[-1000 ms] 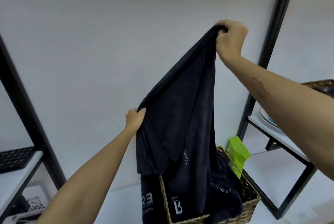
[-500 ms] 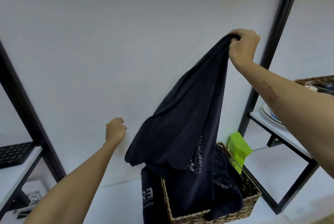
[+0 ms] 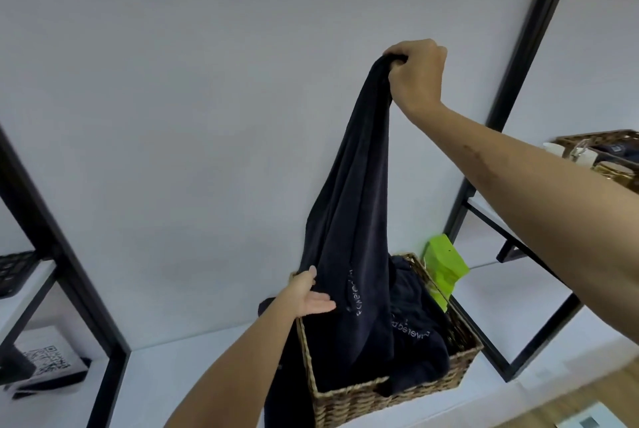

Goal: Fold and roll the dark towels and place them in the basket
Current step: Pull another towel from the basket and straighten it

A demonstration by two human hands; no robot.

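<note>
A dark navy towel (image 3: 349,206) with pale lettering hangs in a long drape from my right hand (image 3: 416,77), which grips its top corner high against the wall. Its lower end drops into a woven wicker basket (image 3: 387,400) on the white shelf. More dark towels (image 3: 415,334) lie bunched inside the basket, and one spills over its left side. My left hand (image 3: 309,298) is at the basket's left rim with fingers extended, touching the lower left edge of the hanging towel.
A bright green pouch (image 3: 446,265) leans behind the basket's right corner. Black shelf posts (image 3: 518,58) stand at right and left. A second wicker tray with small items (image 3: 608,147) sits on the upper right shelf. A QR-code card (image 3: 45,356) lies at lower left.
My right hand has shifted left with the towel, which now hangs narrower and straighter. My left hand let go a second ago, moved away, then came down to the towel's lower edge at the basket.
</note>
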